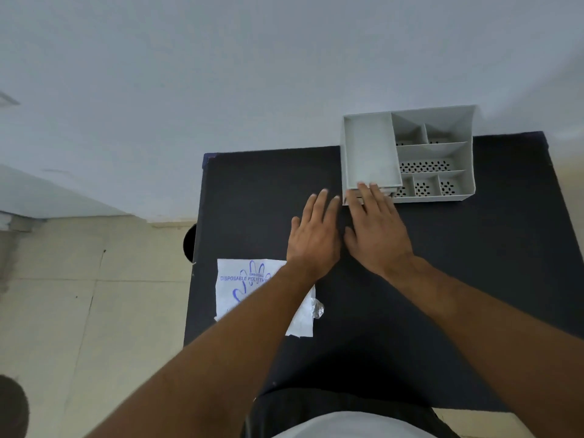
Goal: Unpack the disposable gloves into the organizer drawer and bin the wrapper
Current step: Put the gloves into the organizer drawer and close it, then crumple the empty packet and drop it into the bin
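A grey plastic organizer point(437, 153) stands at the far side of the black table point(271, 191). It has several perforated compartments and a large plain section on its left. My right hand point(376, 229) lies flat with its fingertips touching the organizer's near left front, where a small drawer front point(355, 197) shows beneath them. My left hand point(316, 235) hovers just left of it, fingers spread, holding nothing. The white glove packet point(243, 289) with blue print lies flat near the table's left edge, partly under my left forearm. Crinkled clear plastic point(317, 308) sticks out at its right.
A wall rises right behind the table. Beige tiled floor point(94, 311) lies to the left. A dark round object point(189, 245) peeks out at the table's left edge, and another dark shape point(12, 406) sits at the bottom left corner.
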